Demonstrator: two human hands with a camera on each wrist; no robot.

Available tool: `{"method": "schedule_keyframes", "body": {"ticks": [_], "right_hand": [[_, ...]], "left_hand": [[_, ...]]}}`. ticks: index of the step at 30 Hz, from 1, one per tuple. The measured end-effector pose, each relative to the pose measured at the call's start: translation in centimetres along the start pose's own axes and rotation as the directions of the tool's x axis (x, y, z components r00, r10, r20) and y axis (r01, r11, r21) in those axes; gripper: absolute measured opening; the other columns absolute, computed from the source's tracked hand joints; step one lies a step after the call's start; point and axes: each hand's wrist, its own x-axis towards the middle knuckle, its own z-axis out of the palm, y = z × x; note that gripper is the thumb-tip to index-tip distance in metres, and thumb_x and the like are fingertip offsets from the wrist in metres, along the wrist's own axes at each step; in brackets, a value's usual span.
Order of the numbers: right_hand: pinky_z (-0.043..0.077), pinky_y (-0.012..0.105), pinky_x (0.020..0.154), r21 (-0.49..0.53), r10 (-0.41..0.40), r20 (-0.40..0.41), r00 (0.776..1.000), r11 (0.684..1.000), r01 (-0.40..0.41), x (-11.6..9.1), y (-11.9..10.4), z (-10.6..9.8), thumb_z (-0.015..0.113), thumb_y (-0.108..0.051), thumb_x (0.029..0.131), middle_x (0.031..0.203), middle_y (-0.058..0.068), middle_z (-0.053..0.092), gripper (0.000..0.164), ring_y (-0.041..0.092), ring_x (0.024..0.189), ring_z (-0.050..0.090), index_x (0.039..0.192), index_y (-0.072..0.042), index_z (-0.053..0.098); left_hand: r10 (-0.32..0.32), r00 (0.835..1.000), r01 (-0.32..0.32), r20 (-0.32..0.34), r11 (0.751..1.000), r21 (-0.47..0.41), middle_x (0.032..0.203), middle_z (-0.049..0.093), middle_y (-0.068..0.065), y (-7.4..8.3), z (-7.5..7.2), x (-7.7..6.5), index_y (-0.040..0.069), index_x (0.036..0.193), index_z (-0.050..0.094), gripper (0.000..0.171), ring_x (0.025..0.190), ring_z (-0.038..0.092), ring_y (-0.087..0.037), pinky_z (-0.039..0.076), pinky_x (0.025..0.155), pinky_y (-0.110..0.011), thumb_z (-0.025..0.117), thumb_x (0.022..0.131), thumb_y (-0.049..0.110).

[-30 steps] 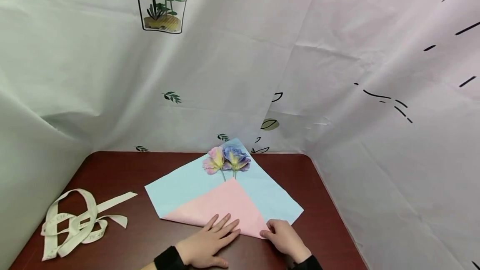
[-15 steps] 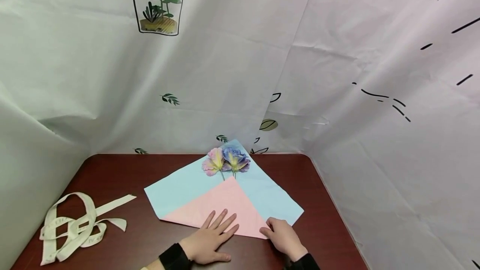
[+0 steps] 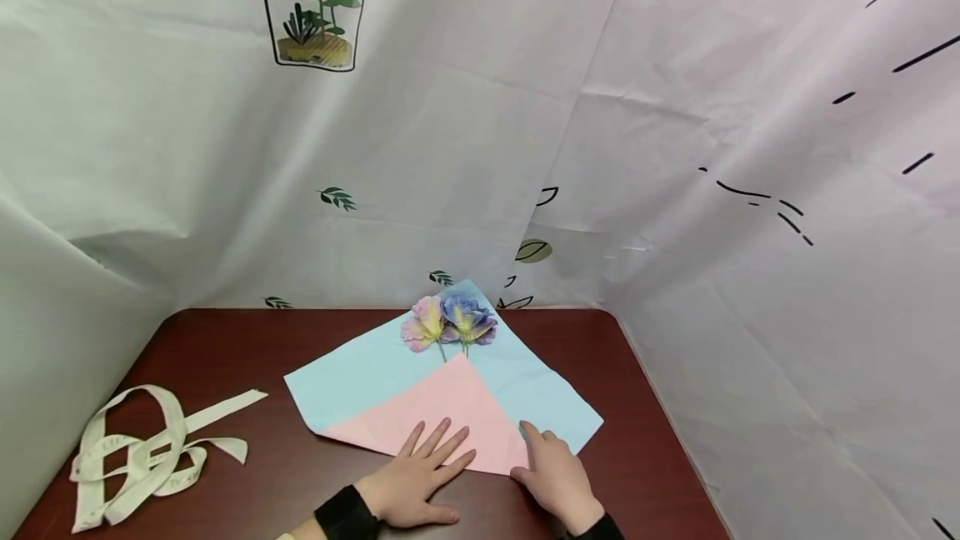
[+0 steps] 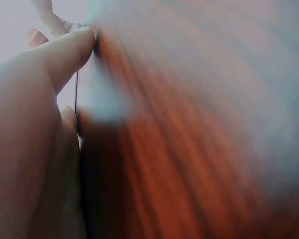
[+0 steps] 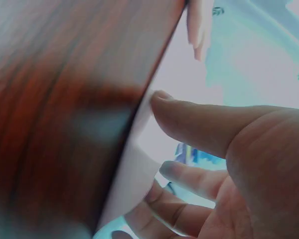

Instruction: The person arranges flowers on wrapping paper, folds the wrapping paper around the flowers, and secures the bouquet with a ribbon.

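A sheet of wrapping paper, blue (image 3: pixel 360 382) on its upper face, lies on the table with its near part folded up into a pink flap (image 3: pixel 442 407). Two artificial flowers, one pink (image 3: pixel 425 323) and one blue (image 3: pixel 468 319), lie on the blue face, their stems running under the flap's tip. My left hand (image 3: pixel 412 482) rests flat with spread fingers on the flap's near edge. At the flap's right corner, my right hand (image 3: pixel 557 477) holds the paper between thumb and curled fingers. The thumb (image 5: pixel 189 122) lies at the folded edge in the right wrist view.
A loosely looped white ribbon (image 3: pixel 135 457) lies at the left of the dark red-brown table (image 3: pixel 240 348). A white printed cloth (image 3: pixel 420 148) hangs behind the table and along both sides.
My right index finger has stretched forward along the flap's right edge, away from the thumb. The left hand stays pressed on the flap, its fingers a little further forward than a second ago.
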Motion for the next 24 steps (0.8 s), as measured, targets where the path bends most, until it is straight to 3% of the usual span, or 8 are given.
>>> {"method": "schedule_keyframes", "body": {"ticks": [5, 8, 10, 12, 18, 24], "right_hand": [[0.052, 0.059, 0.070, -0.084, -0.052, -0.009, 0.999, 0.995, 0.051, -0.5, -1.1, 0.3, 0.085, -0.037, 0.080, 0.127, 0.025, 0.059, 0.081, 0.047, 0.111, 0.059, 0.148, -0.010, 0.051], [0.043, 0.072, 0.089, -0.085, -0.099, 0.013, 0.995, 0.991, 0.100, -0.9, -1.9, 0.4, 0.083, -0.039, 0.082, 0.150, 0.026, 0.044, 0.079, 0.057, 0.136, 0.037, 0.149, -0.015, 0.051], [0.033, 0.076, 0.099, -0.072, -0.142, 0.050, 0.989, 0.987, 0.146, -1.2, -2.4, 0.5, 0.080, -0.040, 0.085, 0.158, 0.023, 0.036, 0.074, 0.058, 0.144, 0.022, 0.149, -0.016, 0.053], [0.026, 0.075, 0.106, -0.061, -0.190, 0.103, 0.976, 0.979, 0.197, -1.4, -3.0, 0.6, 0.077, -0.042, 0.088, 0.161, 0.017, 0.034, 0.069, 0.055, 0.148, 0.015, 0.148, -0.016, 0.054], [0.030, 0.062, 0.113, -0.077, -0.252, 0.266, 0.930, 0.957, 0.281, -1.6, -3.9, 1.3, 0.070, -0.051, 0.091, 0.159, 0.008, 0.041, 0.073, 0.043, 0.150, 0.025, 0.150, -0.012, 0.051], [0.035, 0.060, 0.111, -0.073, -0.252, 0.320, 0.913, 0.954, 0.289, -1.9, -3.7, 2.0, 0.071, -0.054, 0.089, 0.162, 0.011, 0.036, 0.086, 0.041, 0.147, 0.032, 0.156, -0.010, 0.041]], "left_hand": [[0.007, 1.000, -0.006, -0.023, 0.998, 0.061, 0.171, 0.004, -0.007, -0.7, 0.9, -0.1, 0.026, 0.164, 0.018, 0.079, 0.155, 0.001, -0.039, -0.012, 0.118, -0.054, 0.036, 0.100, 0.069], [0.005, 1.000, -0.004, -0.016, 0.999, 0.054, 0.171, 0.003, -0.006, -0.7, 0.9, 0.0, 0.026, 0.164, 0.017, 0.079, 0.155, -0.001, -0.038, -0.012, 0.118, -0.054, 0.036, 0.100, 0.069], [0.001, 1.000, -0.001, -0.002, 0.999, 0.041, 0.171, 0.003, -0.006, -0.6, 0.8, 0.0, 0.027, 0.164, 0.016, 0.079, 0.155, -0.002, -0.038, -0.009, 0.118, -0.057, 0.036, 0.100, 0.068], [-0.003, 1.000, 0.002, 0.008, 1.000, 0.029, 0.171, 0.003, -0.006, -0.4, 0.6, 0.1, 0.027, 0.164, 0.016, 0.079, 0.155, -0.002, -0.038, -0.005, 0.118, -0.061, 0.037, 0.100, 0.068], [-0.027, 0.999, 0.026, 0.027, 0.999, 0.027, 0.171, 0.003, -0.004, -0.3, 0.5, 0.2, 0.028, 0.163, 0.018, 0.079, 0.155, -0.001, -0.038, 0.004, 0.115, -0.068, 0.039, 0.099, 0.069], [-0.054, 0.997, 0.053, 0.055, 0.999, 0.012, 0.171, 0.002, -0.002, -0.2, 0.4, 0.4, 0.027, 0.163, 0.019, 0.081, 0.156, -0.001, -0.036, 0.006, 0.114, -0.071, 0.040, 0.098, 0.070]]}}
